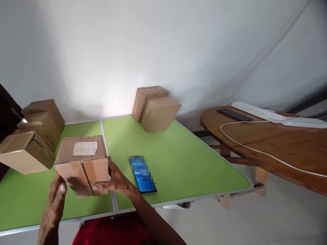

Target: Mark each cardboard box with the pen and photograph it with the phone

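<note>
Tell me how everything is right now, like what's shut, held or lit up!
Labelled box: shut, held.
Left hand: at the box's lower left, fingers partly hidden.
Right hand: gripping the box's right side.
Phone: flat, screen lit.
Two far boxes: standing close together.
Boxes at left: grouped, nearest one shut.
White cable: loosely curved.
Dark flat thing: lying down.

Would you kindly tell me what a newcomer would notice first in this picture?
Probably the labelled cardboard box, between the left hand and right hand at the near side of the bright green table. Next, perhaps, the phone with its blue screen, lying just right of the right hand.
</note>
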A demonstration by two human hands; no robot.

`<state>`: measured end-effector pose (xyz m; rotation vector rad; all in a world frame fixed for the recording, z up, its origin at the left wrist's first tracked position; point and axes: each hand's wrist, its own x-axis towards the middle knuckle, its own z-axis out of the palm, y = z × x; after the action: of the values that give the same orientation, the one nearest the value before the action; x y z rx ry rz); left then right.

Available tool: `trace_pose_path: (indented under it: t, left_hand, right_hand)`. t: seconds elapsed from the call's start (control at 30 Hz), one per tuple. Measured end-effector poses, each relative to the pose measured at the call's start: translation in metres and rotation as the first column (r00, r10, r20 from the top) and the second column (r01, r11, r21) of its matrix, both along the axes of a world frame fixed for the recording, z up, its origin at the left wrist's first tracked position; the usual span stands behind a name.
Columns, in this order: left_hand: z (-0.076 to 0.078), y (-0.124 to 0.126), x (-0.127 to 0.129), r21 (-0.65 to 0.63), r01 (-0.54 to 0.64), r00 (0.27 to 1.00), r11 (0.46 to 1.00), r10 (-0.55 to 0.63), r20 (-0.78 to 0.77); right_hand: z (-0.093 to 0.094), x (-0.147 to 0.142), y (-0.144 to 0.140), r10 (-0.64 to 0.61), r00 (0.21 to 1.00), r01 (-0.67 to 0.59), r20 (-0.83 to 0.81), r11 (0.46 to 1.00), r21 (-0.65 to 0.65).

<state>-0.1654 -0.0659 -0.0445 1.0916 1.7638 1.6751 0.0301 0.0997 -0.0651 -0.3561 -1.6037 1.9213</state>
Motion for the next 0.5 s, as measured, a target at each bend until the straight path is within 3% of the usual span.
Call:
trace_pose_path:
  t: [0.13,0.3,0.4,0.5]
  left_hand:
    - [0.005,0.016,0.018,-0.048,0.108,0.994,0.993,-0.109,-0.013]
    - [0.010,0.032,0.025,-0.048,0.134,0.990,0.990,-0.136,-0.036]
    - [0.014,0.042,0.029,0.063,0.031,0.949,0.998,-0.010,-0.315]
    - [0.017,0.053,0.036,0.190,0.064,0.815,0.980,0.059,-0.577]
  right_hand:
    - [0.008,0.022,0.000,0.034,0.999,-0.040,-0.042,0.987,-0.156]
    - [0.001,0.026,0.002,-0.095,0.995,0.083,-0.016,0.930,-0.358]
    - [0.001,0.029,0.006,-0.057,0.998,0.057,0.014,0.900,-0.432]
    - [0.013,0.033,0.008,0.070,0.997,-0.046,0.037,0.886,-0.462]
